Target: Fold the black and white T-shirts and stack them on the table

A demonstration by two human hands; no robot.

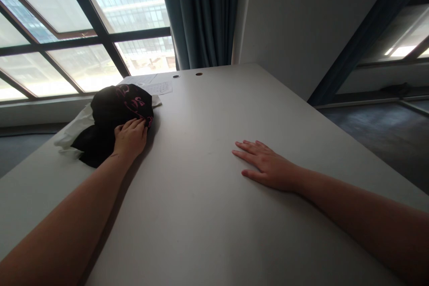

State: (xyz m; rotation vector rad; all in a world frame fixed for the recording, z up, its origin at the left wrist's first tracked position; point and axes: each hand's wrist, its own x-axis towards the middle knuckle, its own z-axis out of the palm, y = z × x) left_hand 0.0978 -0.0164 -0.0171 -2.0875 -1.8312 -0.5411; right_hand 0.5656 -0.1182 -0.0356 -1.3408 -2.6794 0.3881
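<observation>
A bunched black piece of clothing (pixel 103 107) with pink script on it lies at the left of the white table. White cloth (pixel 75 129) sticks out from beneath it on both sides. My left hand (pixel 131 137) is at the near right side of the black clothing, its fingers curled into the fabric; the fingertips are partly hidden. My right hand (pixel 268 165) lies flat, palm down, on the tabletop right of the middle. Its fingers are spread, and nothing is in it.
The white table (pixel 208 214) stretches away toward a dark curtain (pixel 204 18). Printed sheets of paper (pixel 162 88) lie at its far left, near two round cable holes. Windows (pixel 140 4) stand at the left, a wall (pixel 284 22) at the right.
</observation>
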